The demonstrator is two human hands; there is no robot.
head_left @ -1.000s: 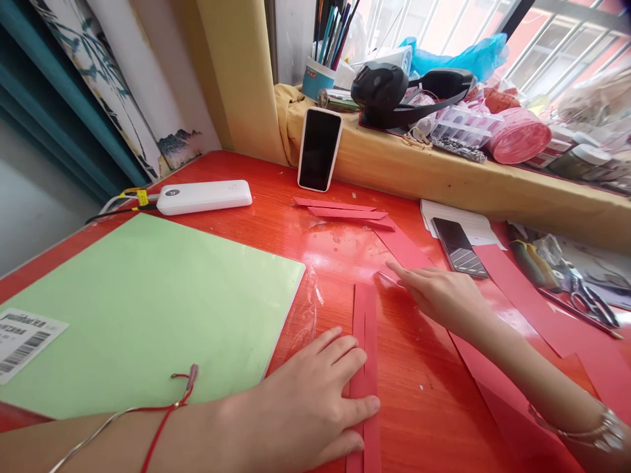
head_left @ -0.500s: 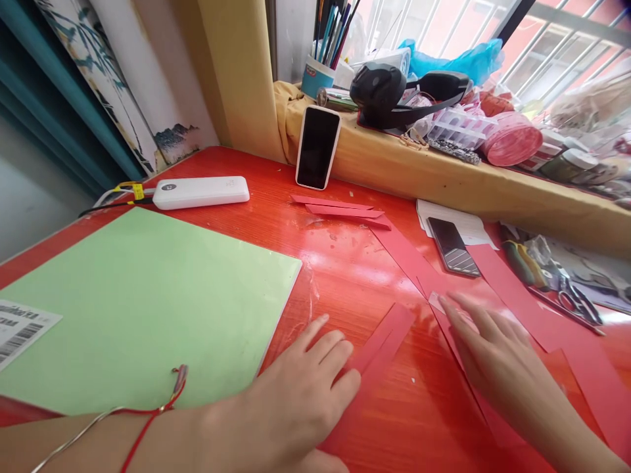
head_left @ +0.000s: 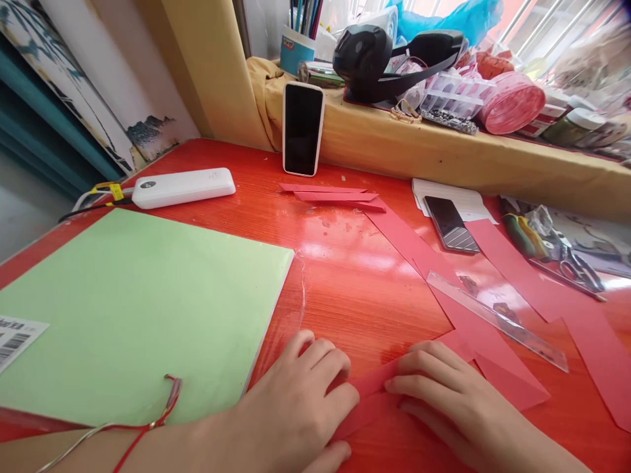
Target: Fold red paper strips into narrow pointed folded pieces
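A narrow red paper strip [head_left: 377,384] lies slanted on the red table [head_left: 355,276] near its front edge. My left hand [head_left: 300,407] rests flat on the strip's lower left end, fingers curled over it. My right hand [head_left: 446,397] presses on the strip's right part, fingertips almost meeting the left hand's. A clear plastic ruler [head_left: 497,318] lies just beyond my right hand, on top of wider red paper pieces [head_left: 486,348]. Neither hand lifts the strip off the table.
A green sheet pack [head_left: 138,309] fills the left. A white power bank [head_left: 182,187], an upright phone [head_left: 302,128], a flat phone [head_left: 449,223], more red strips [head_left: 330,196], scissors [head_left: 574,266] and a cluttered window ledge [head_left: 444,157] ring the work area.
The strip swung from upright to slanted and came nearer the table's front edge. My right hand left the ruler and came down onto the strip beside my left hand. The camera tilted down.
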